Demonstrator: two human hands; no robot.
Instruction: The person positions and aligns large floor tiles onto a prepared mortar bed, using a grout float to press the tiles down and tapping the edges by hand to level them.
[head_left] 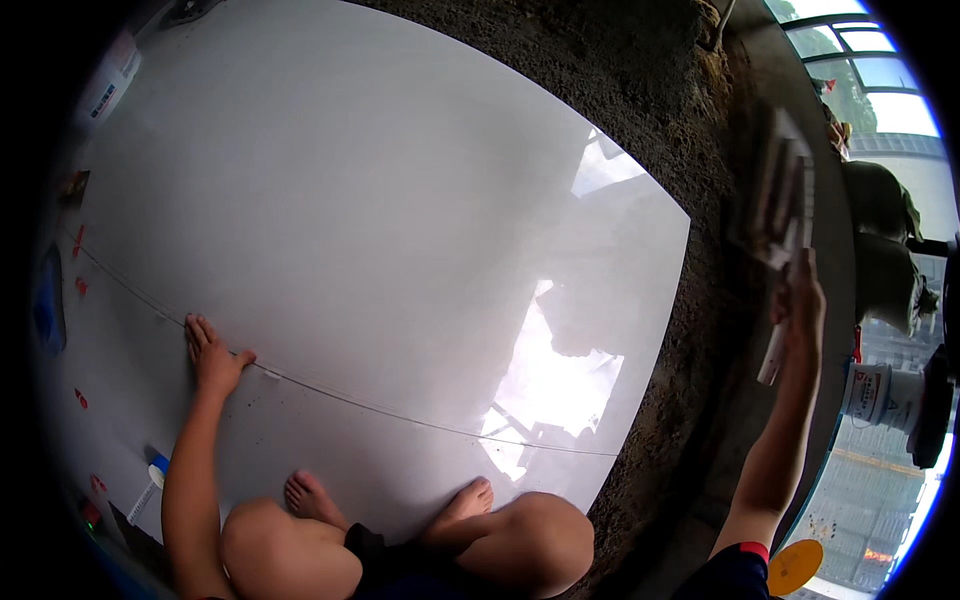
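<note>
On the joint between white tiles [380, 220], left hand [213, 357] fingers spread flat, right hand [800, 300] fingers gripping notched trowel [783, 205] aloft

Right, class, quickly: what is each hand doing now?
Left hand: open, flat on the white floor tile.
Right hand: raised, closed on a notched trowel.

A white bucket [880, 395] and yellow disc [795, 566] sit at right.
</note>
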